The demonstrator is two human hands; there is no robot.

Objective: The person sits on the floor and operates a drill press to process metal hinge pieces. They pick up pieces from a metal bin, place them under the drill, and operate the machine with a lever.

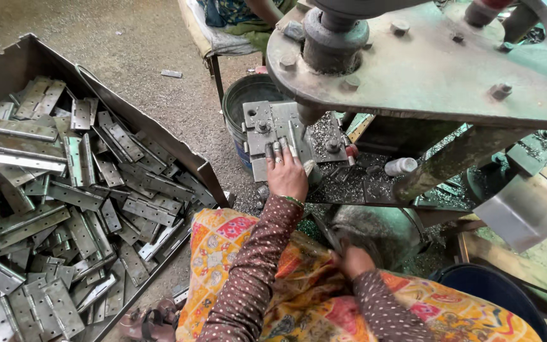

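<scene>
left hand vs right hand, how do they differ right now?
The left hand is stretched forward, fingers flat on the metal plate under the press; the right hand is drawn back low by the lap, curled. Left wears rings; none visible on the right. Both have dotted brown sleeves.

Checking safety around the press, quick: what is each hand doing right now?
Left hand: open, fingers flat on the metal plate under the press.
Right hand: low at the lap; grip cannot be told.

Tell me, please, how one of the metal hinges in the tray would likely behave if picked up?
A hinge looks like flat steel, so probably stiff and heavy for its size. Its two leaves may swing on the pin. Lying tangled in the tray, neighbours would likely shift and clatter.
</scene>
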